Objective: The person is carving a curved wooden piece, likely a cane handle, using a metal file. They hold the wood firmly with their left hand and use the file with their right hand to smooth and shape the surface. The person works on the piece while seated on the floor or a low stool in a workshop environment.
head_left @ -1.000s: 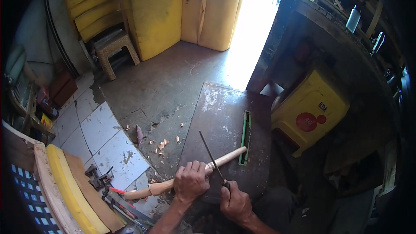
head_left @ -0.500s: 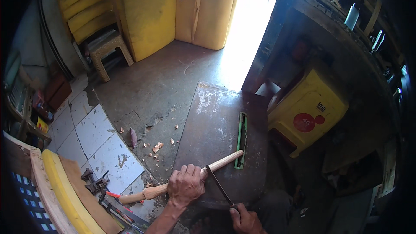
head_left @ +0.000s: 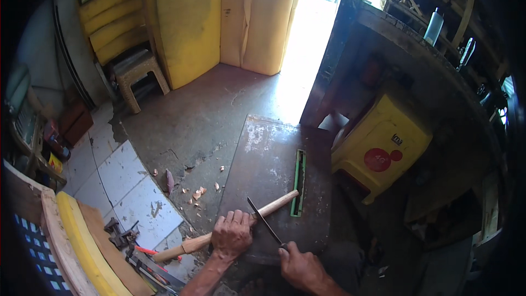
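Observation:
A pale wooden tool handle [head_left: 275, 204] lies slantwise across the near part of a dark low tabletop [head_left: 255, 167]. Its thicker, shaped end sticks out past the left edge. My left hand [head_left: 232, 232] is wrapped round the middle of the handle, holding it against the top. In my right hand [head_left: 302, 267], closed at the near edge, is a long thin dark file [head_left: 265, 221]. The file crosses the wood just right of my left hand, its tip pointing away to the left. A green narrow frame-shaped piece [head_left: 297, 183] lies beside the handle's far end.
Wood chips [head_left: 198, 193] litter the floor to the left. A metal clamp-like tool [head_left: 121, 234] and other hand tools lie at lower left, by a yellow padded piece [head_left: 82, 249]. A yellow plastic stool [head_left: 383, 148] lies tipped at right. Yellow foam slabs [head_left: 189, 27] stand behind.
My right hand has pushed the file forward and left across the wood, so more blade shows beyond it. My left hand keeps its grip. The whole view has shifted slightly.

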`<state>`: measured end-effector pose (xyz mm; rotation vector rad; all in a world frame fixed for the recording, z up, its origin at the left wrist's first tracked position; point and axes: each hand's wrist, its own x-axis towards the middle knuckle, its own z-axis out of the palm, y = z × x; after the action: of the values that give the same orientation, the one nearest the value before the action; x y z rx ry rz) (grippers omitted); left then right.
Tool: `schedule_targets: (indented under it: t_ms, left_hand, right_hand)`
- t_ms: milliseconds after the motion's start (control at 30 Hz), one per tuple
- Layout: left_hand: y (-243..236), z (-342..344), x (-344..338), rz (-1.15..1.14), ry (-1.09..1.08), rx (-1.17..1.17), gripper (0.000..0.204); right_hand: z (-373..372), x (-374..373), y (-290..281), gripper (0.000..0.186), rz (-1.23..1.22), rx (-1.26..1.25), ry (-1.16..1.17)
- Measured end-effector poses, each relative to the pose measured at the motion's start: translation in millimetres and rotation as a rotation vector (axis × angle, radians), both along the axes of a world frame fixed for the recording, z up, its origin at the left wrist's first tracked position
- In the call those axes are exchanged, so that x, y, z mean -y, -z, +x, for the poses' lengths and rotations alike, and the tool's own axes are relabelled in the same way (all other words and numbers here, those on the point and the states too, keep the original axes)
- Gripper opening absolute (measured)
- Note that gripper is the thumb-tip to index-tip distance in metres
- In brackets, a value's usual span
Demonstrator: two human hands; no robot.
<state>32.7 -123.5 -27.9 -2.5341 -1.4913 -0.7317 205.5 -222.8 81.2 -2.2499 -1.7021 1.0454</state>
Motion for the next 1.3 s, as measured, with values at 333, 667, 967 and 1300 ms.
schedule_targets:
  t_ms: [333,667,967,1300]
  left_hand:
    - [4,-5,-20,-0.048,0.046,0.062,0.018]
    - [12,12,-14,-0.016,-0.149,0.08,0.028]
    - [9,9,-14,-0.041,-0.129,0.122,0.022]
    - [15,7,-14,-0.039,-0.124,0.128,0.02]
  right_hand:
    - [-4,-29,50,0.032,0.384,-0.233,0.094]
    - [18,57,70,0.024,0.392,-0.195,0.069]
    - [13,55,61,0.024,0.439,-0.167,0.075]
    - [-15,-54,65,0.024,0.254,-0.198,0.074]
